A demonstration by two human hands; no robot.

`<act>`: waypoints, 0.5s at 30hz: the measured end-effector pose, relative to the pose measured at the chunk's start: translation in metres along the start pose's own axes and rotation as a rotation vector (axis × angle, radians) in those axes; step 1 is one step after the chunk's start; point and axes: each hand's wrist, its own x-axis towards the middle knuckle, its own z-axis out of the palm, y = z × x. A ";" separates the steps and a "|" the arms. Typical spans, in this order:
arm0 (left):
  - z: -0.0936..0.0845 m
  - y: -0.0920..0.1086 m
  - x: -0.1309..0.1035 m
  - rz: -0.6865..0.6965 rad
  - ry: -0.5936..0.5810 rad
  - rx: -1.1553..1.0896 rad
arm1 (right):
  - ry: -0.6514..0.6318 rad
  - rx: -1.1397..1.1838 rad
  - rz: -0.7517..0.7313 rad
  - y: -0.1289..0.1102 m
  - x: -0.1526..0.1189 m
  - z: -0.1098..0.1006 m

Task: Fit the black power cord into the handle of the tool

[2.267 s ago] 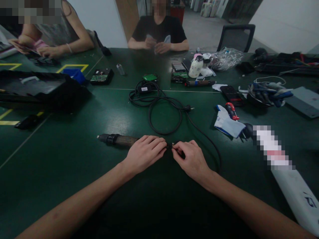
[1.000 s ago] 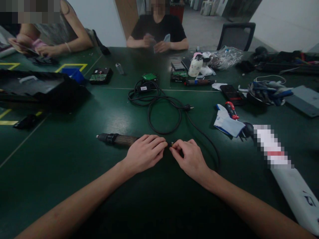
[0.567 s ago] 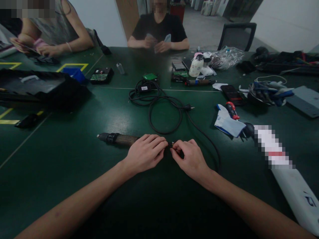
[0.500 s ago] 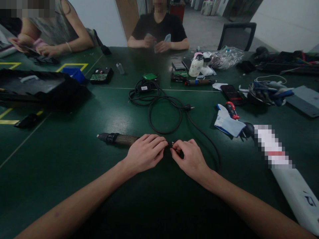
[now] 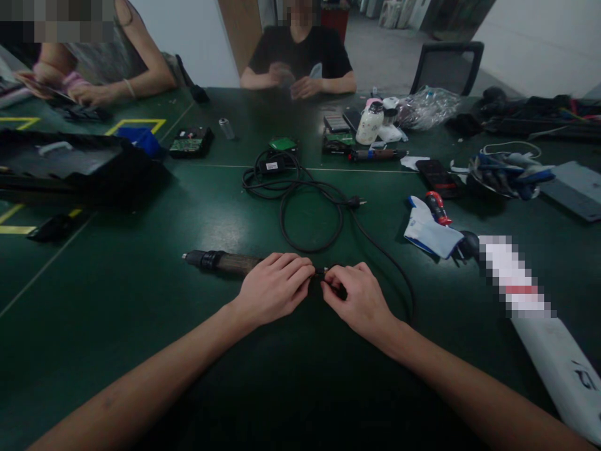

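An electric screwdriver lies on the green table, its bit end pointing left. My left hand is closed over its rear end, covering that part. Just to the right, my right hand pinches the connector at the end of a black power cord. A small metallic piece of the connector shows between the fingertips of both hands, close against the screwdriver's tail. Whether it is seated cannot be seen. Beyond my hands the cord lies in loops, with a labelled black box and a two-pin plug.
At right lie a white power strip, a glove, a red-handled screwdriver and a phone. A black tray stands left. Circuit-board units, a second electric screwdriver and bottles sit farther back. Two people sit opposite.
My hands stay almost in place, with slightly more of the connector showing between them. Across the table, a person's hand moves and blurs.
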 end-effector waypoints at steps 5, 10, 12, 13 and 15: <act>0.000 0.000 0.000 -0.002 0.008 -0.011 | 0.001 0.017 -0.008 -0.001 0.000 -0.001; 0.000 -0.001 0.000 0.000 -0.007 -0.014 | -0.002 0.014 -0.011 -0.001 -0.001 -0.001; 0.000 -0.001 0.000 0.002 -0.011 -0.016 | -0.010 0.009 -0.013 -0.001 -0.001 -0.001; 0.000 -0.001 0.000 0.002 -0.012 -0.017 | -0.013 0.005 -0.014 -0.001 0.000 -0.001; -0.001 -0.001 0.000 0.007 -0.013 -0.018 | -0.018 -0.002 -0.016 -0.001 0.000 -0.001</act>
